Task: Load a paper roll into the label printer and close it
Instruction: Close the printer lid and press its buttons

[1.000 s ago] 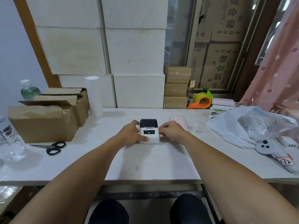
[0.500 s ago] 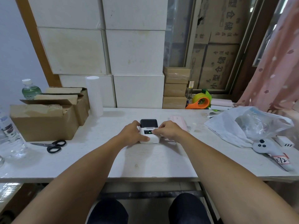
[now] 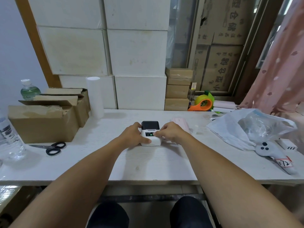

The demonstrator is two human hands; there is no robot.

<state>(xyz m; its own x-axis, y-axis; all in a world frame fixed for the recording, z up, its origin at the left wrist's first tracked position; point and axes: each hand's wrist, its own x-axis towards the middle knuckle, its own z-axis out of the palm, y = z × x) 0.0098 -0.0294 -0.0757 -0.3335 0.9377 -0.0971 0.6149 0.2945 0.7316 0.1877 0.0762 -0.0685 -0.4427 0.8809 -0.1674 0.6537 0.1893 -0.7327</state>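
Note:
A small white label printer (image 3: 150, 127) with a dark lid and a lit green light sits in the middle of the white table (image 3: 148, 162). Its lid is down. My left hand (image 3: 134, 134) grips the printer's left side, thumb along its front corner. My right hand (image 3: 169, 131) holds the right side, with a fingertip resting on the top panel beside the green light. No loose paper roll is visible at the printer; a tall white roll (image 3: 95, 96) stands upright at the back left.
Open cardboard boxes (image 3: 44, 122) and black scissors (image 3: 52, 148) lie at the left, with water bottles (image 3: 9, 139) at the left edge. A white plastic bag (image 3: 243, 129), a grey controller (image 3: 271, 152) and an orange tape dispenser (image 3: 203, 104) occupy the right. White boxes are stacked behind.
My right hand's fingers have slid from the printer's right side onto its top panel near the green light. The left hand and the printer have stayed in place.

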